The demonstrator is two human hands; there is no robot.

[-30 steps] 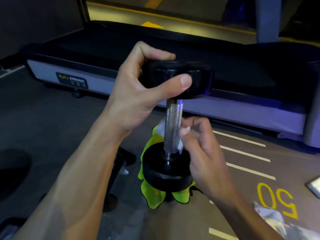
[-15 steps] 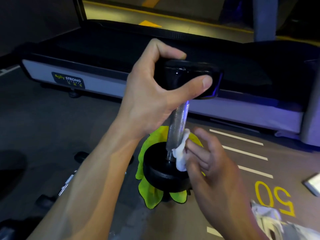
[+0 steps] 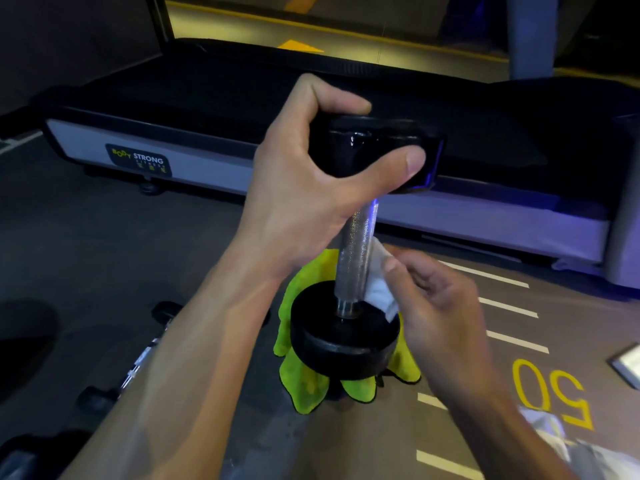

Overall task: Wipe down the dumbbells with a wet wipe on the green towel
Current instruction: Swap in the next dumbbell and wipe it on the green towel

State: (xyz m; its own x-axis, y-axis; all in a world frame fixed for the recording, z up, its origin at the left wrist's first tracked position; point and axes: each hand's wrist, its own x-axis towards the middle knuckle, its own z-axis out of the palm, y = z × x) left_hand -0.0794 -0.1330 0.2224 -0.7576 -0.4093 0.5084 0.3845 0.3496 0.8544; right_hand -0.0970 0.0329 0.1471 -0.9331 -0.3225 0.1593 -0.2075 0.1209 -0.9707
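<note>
- A black dumbbell [image 3: 349, 268] is standing upright on end, its lower head sitting on the green towel [image 3: 301, 386], which is lying bunched on the dark floor [image 3: 69, 254].
- The left hand [image 3: 304, 188] is gripping the dumbbell's upper head from the left side, with the thumb lying across the near face and the other fingers curling over the top.
- The right hand [image 3: 440, 306] is pinching a white wet wipe [image 3: 379, 289] between thumb and curled fingers, and is pressing it against the right side of the knurled metal handle, just above the lower head.
- The lower corner of the wipe is hanging down to the top face of the lower head.
- Another dumbbell [image 3: 138, 362] is lying on the floor to the left, partly hidden behind the left forearm.
- A treadmill [image 3: 214, 133] with a "BODY STRONG" label is running across the background, well apart from the towel.
- White lines and a yellow "50" [image 3: 550, 393] are marking the floor on the right.
- Something pale and crumpled is lying at the lower right; what it is cannot be told.
</note>
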